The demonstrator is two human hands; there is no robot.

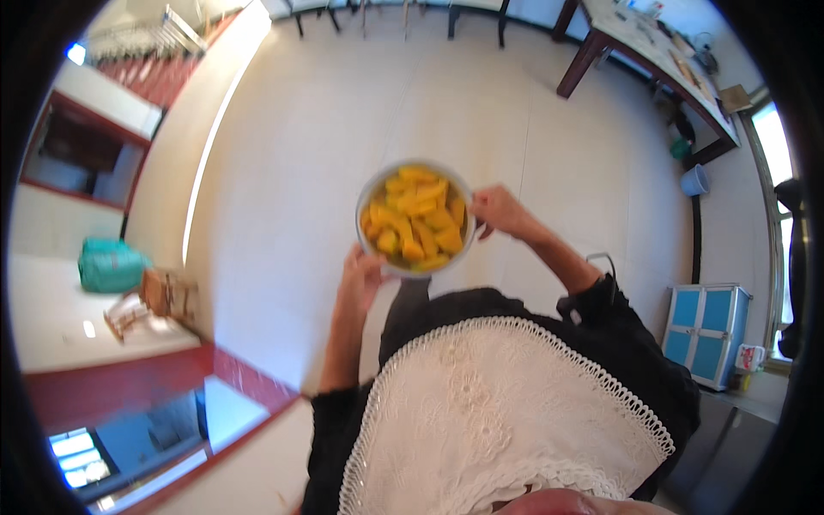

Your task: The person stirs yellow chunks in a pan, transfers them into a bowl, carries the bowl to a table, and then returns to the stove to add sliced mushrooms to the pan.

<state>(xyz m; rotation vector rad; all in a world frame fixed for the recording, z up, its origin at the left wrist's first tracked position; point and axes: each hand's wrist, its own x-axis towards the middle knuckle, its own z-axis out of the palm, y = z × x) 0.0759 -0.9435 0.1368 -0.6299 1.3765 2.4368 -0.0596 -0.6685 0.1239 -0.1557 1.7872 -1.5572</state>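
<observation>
A round metal bowl (365,250) is held out before my body, above the tiled floor. Orange-yellow wedges with greenish edges, like cut pumpkin (415,212), fill it in a heap. My left hand (364,273) grips the rim at the lower left, with the fingertips partly under the bowl. At the right side, my right hand (499,209) holds the rim; the fingers behind it are partly hidden. The bowl looks about level.
A long table (656,45) with assorted items stands at the upper right, a blue bucket (695,181) near its end. A blue cabinet (705,331) is at the right. Chair legs (450,22) show at the top. A wooden stool (170,293) and green bag (112,265) are at the left.
</observation>
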